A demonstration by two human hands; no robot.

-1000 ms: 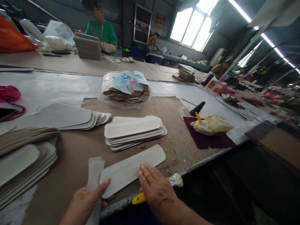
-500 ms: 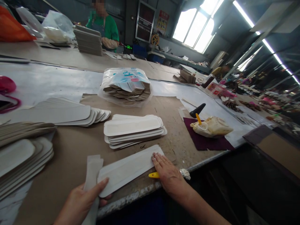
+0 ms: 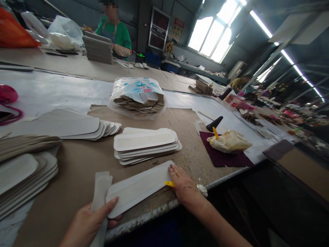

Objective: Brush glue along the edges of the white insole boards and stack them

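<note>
A long white rounded card strip [image 3: 138, 187] lies slantwise at the table's near edge. My left hand [image 3: 92, 219] grips its near end, thumb on top, fingers under it, beside a narrow paper strip [image 3: 100, 187]. My right hand [image 3: 183, 185] lies flat on the far end of the card, fingers spread, with a yellow-handled tool [image 3: 169, 184] under it. Just beyond sits a stack of the same cards [image 3: 146, 144].
More card stacks lie at the left [image 3: 23, 175] and further back [image 3: 77, 125]. A plastic bag of pieces [image 3: 137, 97] sits mid-table. A glue pot [image 3: 228, 141] rests on a maroon cloth [image 3: 223, 158]. A person in green [image 3: 115, 34] works at the far side.
My right hand slid along the card from its middle to its far right end. My left hand kept its hold on the near end.
</note>
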